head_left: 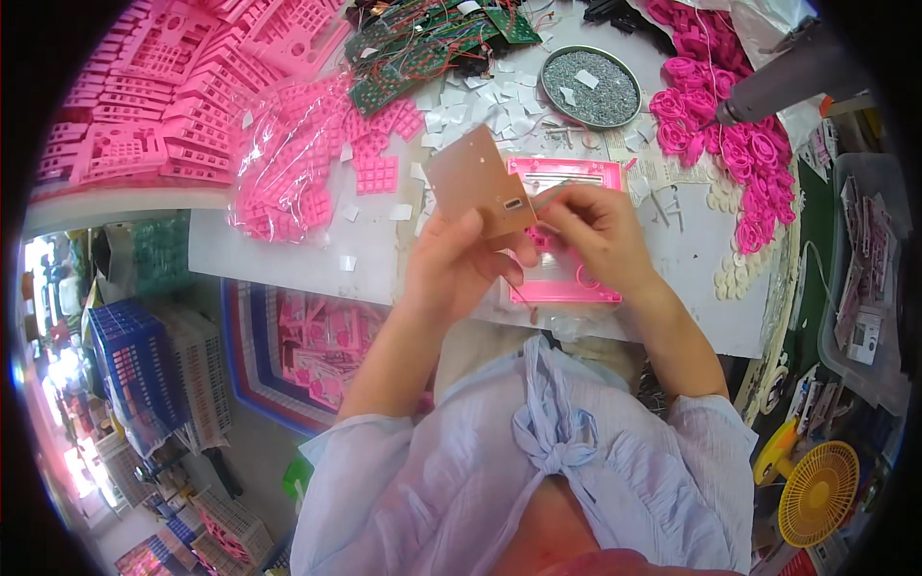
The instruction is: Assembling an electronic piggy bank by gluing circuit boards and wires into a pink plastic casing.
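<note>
My left hand (pixel 444 264) holds a brown circuit board (pixel 469 178) by its lower edge, tilted above the table. The board has a small dark rectangular part near its right corner. At that corner my right hand (pixel 603 235) is closed in a pinch; what its fingertips hold is too small to make out, though thin wire shows close by. Beneath both hands lies a bright pink plastic casing (pixel 567 292), partly hidden by them. Slim metal rods (pixel 569 179) lie along its far side.
Pink casings (pixel 173 58) and a bag of pink keypads (pixel 288 144) fill the left. Wired green boards (pixel 432 58), a round tin of screws (pixel 591 88) and pink coiled parts (pixel 691 106) lie farther back. A grey power screwdriver (pixel 783 82) juts in from the right. A blue basket (pixel 254 365) stands below.
</note>
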`<state>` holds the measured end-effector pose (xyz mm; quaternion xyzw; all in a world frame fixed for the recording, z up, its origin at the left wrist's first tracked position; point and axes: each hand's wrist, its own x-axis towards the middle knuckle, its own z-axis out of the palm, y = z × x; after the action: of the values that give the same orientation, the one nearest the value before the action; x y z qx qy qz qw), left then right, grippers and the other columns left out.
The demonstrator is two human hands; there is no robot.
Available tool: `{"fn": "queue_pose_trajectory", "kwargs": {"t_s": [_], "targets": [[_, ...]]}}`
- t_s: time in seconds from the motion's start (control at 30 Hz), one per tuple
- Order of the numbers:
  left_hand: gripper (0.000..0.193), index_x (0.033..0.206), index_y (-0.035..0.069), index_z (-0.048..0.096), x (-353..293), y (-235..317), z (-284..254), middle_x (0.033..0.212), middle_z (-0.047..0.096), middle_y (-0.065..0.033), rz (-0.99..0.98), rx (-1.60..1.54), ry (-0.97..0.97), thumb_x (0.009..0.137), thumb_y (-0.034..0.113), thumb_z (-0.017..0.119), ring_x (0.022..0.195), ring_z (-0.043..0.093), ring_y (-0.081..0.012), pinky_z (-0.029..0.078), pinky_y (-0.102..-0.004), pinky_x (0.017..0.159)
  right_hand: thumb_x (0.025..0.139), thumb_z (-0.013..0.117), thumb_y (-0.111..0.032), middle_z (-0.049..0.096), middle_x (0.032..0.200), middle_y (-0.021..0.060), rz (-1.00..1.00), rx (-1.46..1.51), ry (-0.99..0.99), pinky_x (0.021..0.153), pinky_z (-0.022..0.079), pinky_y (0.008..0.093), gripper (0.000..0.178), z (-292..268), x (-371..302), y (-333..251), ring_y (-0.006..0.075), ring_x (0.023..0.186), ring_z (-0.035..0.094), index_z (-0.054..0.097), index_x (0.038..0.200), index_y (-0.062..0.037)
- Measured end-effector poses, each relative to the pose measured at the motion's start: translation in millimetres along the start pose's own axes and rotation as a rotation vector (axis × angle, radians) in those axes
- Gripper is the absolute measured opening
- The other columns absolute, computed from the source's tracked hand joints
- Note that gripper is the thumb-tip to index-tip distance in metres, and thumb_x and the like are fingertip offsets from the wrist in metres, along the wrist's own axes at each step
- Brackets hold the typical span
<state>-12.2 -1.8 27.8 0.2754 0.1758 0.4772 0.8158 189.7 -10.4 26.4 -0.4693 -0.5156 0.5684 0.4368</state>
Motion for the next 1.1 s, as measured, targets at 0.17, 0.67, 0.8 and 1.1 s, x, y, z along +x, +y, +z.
{"fn": "queue_pose_trajectory", "kwargs": {"t_s": [0.17, 0.67, 0.8, 1.1], "targets": [[0.037, 0.131, -0.002, 0.052, -6, 3, 6, 0.104, 0.069, -0.0202, 0.006, 0.376, -0.003, 0.105, 0.024, 0.052, 0.072, 0.064, -0.0169, 0.056, -0.03, 0.058, 0.098, 0.062, -0.009, 0.07, 0.095, 0.0039, -0.133, 0.385, 0.044, 0.074, 0.054, 0.0252, 0.02, 6, 3, -14, 0.0113, 0.084, 0.066, 0.071, 0.114, 0.0009], [0.029, 0.105, 0.005, 0.065, -32, 12, 25, 0.103, 0.068, -0.0109, 0.02, 1.523, -0.704, 0.077, 0.003, 0.073, 0.089, 0.068, -0.0333, 0.057, -0.0385, 0.074, 0.092, 0.06, -0.05, 0.062, 0.131, 0.0235, -0.065, -0.528, 0.032, 0.114, 0.032, 0.0503, 0.067, -94, -124, -77, 0.0384, 0.13, 0.053, 0.061, 0.13, 0.0056], [0.029, 0.109, 0.005, 0.066, -33, 7, 32, 0.108, 0.068, -0.0104, 0.028, 1.525, -0.8, 0.08, 0.002, 0.072, 0.091, 0.07, -0.0288, 0.058, -0.0357, 0.075, 0.089, 0.064, -0.055, 0.057, 0.139, 0.0245, -0.314, -0.767, -0.579, 0.116, 0.027, 0.0524, 0.075, -58, -89, -73, 0.0467, 0.126, 0.054, 0.057, 0.137, 0.0014], [0.049, 0.149, -0.001, 0.036, -54, -11, 5, 0.124, 0.059, -0.0086, -0.731, 0.433, -0.048, 0.104, 0.008, 0.053, 0.095, 0.066, -0.0157, 0.054, -0.0283, 0.084, 0.089, 0.074, -0.015, 0.073, 0.103, 0.008, 0.067, -0.162, -0.237, 0.076, 0.055, 0.0313, 0.048, -28, -26, -11, 0.0155, 0.086, 0.066, 0.061, 0.133, 0.0]]}}
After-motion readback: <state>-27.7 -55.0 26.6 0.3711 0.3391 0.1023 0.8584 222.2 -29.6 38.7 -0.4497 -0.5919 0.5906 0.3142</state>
